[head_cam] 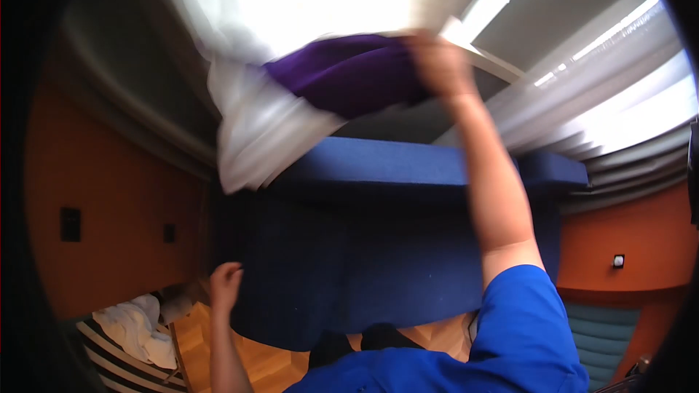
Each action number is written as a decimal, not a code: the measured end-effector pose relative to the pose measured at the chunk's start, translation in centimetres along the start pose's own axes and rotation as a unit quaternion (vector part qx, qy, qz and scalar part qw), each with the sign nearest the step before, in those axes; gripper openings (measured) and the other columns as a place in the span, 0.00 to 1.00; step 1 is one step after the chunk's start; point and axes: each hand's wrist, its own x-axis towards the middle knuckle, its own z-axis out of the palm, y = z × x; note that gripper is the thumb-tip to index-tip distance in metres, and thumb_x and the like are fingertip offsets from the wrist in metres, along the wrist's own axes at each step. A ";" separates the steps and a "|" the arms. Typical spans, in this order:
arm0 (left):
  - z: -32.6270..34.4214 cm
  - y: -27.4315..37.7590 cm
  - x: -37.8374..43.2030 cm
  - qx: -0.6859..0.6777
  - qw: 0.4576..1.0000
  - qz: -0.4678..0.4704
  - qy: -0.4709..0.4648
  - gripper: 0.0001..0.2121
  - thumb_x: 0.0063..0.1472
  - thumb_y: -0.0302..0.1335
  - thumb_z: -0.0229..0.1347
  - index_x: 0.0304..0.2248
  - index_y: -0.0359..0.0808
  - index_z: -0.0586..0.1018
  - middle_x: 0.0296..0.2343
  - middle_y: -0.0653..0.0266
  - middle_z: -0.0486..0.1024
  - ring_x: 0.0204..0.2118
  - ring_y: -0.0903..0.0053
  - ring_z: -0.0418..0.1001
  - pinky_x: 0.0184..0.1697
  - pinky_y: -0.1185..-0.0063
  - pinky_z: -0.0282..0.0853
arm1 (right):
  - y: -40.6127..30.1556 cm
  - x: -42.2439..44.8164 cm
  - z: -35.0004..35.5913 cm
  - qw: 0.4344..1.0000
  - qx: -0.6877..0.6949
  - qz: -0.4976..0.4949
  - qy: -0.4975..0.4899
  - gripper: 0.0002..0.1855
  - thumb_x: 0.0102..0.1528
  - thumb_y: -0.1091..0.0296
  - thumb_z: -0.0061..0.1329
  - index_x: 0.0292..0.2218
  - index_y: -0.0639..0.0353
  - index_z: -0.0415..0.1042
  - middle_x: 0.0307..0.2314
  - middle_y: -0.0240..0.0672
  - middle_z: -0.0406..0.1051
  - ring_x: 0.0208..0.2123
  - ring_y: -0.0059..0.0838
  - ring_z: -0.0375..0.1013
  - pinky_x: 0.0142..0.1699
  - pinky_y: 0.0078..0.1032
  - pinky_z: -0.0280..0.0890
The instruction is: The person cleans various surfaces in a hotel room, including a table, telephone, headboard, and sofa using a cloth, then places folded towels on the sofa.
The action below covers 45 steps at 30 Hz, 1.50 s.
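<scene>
My right hand (pixel 445 63) is raised at arm's length in front of the bright window and is blurred by motion. It grips the right end of a dark purple cloth (pixel 355 76), which stretches leftward from it above the sofa's backrest. At the cloth's left end hangs a white fabric (pixel 267 125), likely a curtain; whether the two are joined cannot be told. Low on the left, my left hand (pixel 225 286) hangs beside the navy blue sofa (pixel 360 262), its fingers loosely bent and nothing visible in them.
Orange-brown wall panels (pixel 120 207) flank the sofa, with a switch or socket (pixel 618 261) on the right one. Pale curtains (pixel 546 125) hang at right. A striped rack (pixel 125 355) at lower left bears white cloth (pixel 139 327). Wooden floor (pixel 267 357) shows below, and a teal cushioned seat (pixel 600 338) at right.
</scene>
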 end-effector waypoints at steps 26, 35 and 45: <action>8.8 -9.4 -19.2 0.066 0.964 -0.250 -0.057 0.06 0.57 0.25 0.54 0.34 0.32 0.76 0.26 0.66 0.75 0.28 0.80 0.72 0.34 0.80 0.70 | 13.5 -56.7 7.8 0.635 0.433 0.434 -0.470 0.06 0.46 0.73 0.52 0.29 0.62 0.78 0.27 0.32 0.76 0.31 0.23 0.72 0.40 0.22 0.67; 9.4 -13.6 -20.1 0.001 0.937 -0.320 -0.138 0.06 0.61 0.24 0.50 0.36 0.33 0.75 0.24 0.73 0.70 0.25 0.87 0.66 0.30 0.87 0.62 | 30.5 -49.7 5.9 0.963 0.008 0.199 -0.180 0.28 0.47 0.62 0.57 0.49 0.59 0.66 0.44 0.47 0.69 0.46 0.47 0.69 0.51 0.34 0.63; 11.5 -14.4 -27.0 0.040 0.901 -0.270 -0.338 0.06 0.59 0.23 0.52 0.35 0.31 0.75 0.24 0.69 0.71 0.27 0.84 0.67 0.32 0.83 0.65 | 13.3 -88.5 -8.7 0.597 -0.103 0.696 -0.385 0.16 0.47 0.59 0.53 0.32 0.63 0.76 0.28 0.39 0.75 0.34 0.30 0.73 0.43 0.29 0.66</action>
